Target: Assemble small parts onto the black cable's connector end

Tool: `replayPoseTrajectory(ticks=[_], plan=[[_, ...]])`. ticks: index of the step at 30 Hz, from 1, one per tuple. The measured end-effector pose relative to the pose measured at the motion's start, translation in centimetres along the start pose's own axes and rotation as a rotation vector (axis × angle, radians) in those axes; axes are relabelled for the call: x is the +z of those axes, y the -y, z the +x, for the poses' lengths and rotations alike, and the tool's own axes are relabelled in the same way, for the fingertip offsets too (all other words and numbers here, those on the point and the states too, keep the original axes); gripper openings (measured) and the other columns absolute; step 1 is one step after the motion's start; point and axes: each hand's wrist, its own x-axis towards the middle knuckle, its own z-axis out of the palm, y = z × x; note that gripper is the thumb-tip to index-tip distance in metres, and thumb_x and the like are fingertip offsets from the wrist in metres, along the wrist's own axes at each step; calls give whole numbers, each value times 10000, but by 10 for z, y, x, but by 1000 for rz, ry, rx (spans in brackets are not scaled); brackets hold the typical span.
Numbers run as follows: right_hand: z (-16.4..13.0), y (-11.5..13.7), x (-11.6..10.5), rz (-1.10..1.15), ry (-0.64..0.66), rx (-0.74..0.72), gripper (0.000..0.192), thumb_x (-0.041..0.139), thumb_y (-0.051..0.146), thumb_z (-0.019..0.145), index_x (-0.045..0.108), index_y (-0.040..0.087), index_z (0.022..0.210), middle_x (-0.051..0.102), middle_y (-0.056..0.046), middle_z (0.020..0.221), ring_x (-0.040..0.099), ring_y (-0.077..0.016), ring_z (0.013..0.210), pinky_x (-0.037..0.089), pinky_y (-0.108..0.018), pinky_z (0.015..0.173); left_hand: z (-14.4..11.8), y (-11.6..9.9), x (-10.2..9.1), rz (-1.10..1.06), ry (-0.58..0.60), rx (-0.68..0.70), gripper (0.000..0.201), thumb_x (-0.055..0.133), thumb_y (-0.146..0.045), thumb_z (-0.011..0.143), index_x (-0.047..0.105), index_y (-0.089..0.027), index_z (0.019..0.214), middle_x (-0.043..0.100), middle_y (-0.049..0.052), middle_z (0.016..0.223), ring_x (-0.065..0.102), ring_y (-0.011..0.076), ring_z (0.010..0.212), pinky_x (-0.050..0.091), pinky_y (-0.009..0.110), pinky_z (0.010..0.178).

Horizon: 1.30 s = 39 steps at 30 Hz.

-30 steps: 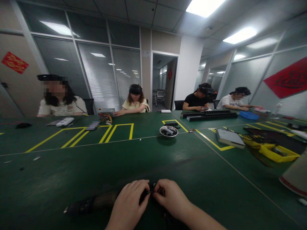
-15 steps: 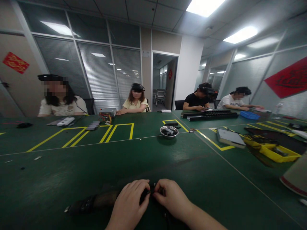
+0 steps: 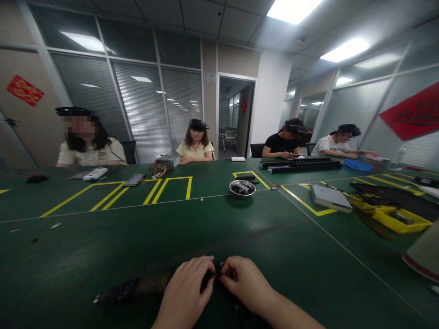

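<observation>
Bottom centre of frame: left hand (image 3: 185, 292) and right hand (image 3: 245, 283) meeting, each grip pinched on small dark part (image 3: 210, 276), braced low over green desk (image 3: 240, 228), likely for steadiness

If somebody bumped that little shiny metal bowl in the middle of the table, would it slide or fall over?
The metal bowl looks low and wide, so it would probably slide rather than tip. The green table looks matte, which may slow it. The small dark parts inside would likely rattle and add a little weight.
</observation>
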Motion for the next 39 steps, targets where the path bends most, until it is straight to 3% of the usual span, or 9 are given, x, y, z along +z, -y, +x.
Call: replayPoseTrajectory(ticks=[32,39], plan=[[0,-3,2,18,-7,-16,42,641,178,777,666,196,805,655,23,737,559,-109,647,362,-187,587,1,4,3,41,3,18,270,488,-154,820,592,-288,1032,592,0,1262,553,213,1142,431,395,948],[1,-4,3,15,-10,-16,47,644,175,776,668,204,804,654,29,729,554,-105,635,356,-185,580,0,6,5,38,7,-1,197,481,-146,818,588,-269,929,595,-10,1257,550,214,1145,428,410,949]])
